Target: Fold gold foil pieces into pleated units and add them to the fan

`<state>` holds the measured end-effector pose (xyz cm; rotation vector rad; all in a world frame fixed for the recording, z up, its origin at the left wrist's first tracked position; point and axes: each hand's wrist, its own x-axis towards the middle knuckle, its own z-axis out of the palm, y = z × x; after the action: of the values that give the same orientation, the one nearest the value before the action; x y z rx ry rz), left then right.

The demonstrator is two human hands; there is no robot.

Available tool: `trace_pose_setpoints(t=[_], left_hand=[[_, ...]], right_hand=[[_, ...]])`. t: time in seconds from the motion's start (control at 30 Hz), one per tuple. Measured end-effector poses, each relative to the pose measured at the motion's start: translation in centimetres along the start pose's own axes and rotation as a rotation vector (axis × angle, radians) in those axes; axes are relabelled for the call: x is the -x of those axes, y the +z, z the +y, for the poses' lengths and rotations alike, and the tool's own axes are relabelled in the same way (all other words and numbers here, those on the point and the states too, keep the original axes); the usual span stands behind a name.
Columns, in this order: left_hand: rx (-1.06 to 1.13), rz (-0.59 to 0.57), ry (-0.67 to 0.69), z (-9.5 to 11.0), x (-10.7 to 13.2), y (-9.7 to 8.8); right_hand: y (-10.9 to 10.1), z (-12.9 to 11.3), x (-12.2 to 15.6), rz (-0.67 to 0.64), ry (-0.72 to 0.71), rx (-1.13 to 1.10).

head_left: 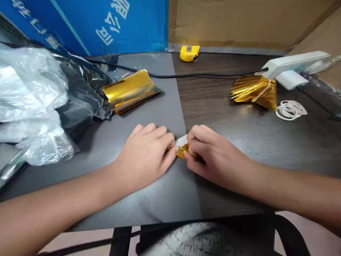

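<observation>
Between my two hands, low over the middle of the table, is a small piece of gold foil paper (182, 152) with a white strip (181, 141) showing along its far side. My left hand (150, 151) is closed with its thumb and fingers pinching the left end. From the other side my right hand (210, 151) pinches the right end, fingers curled. Most of the piece is hidden by my fingers. A stack of gold foil sheets (131, 91) lies beyond my left hand. Farther right sits a bundle of folded gold foil (255, 90) tied with a white band.
Clear plastic (32, 92) and a black plastic bag (80, 89) crowd the left. A yellow tape measure (189, 53) stands by the cardboard (239, 23) at the back. A black cable (202, 75) runs to a white power strip (295, 63). White elastic bands (291, 110) lie at right.
</observation>
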<state>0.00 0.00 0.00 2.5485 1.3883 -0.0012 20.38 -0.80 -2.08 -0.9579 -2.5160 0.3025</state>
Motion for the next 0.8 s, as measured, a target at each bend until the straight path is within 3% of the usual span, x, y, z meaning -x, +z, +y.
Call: trace_pose_setpoints(t=[0.43,0.8], left_hand=[[0.115,-0.080,-0.082,0.2,-0.4,-0.8],[0.162,-0.068,-0.106,0.4,-0.3,-0.7]], right_hand=[[-0.1,0.3,-0.1,0.004,0.012,-0.031],[-1.2,0.4,0.6,-0.033,-0.071,-0.045]])
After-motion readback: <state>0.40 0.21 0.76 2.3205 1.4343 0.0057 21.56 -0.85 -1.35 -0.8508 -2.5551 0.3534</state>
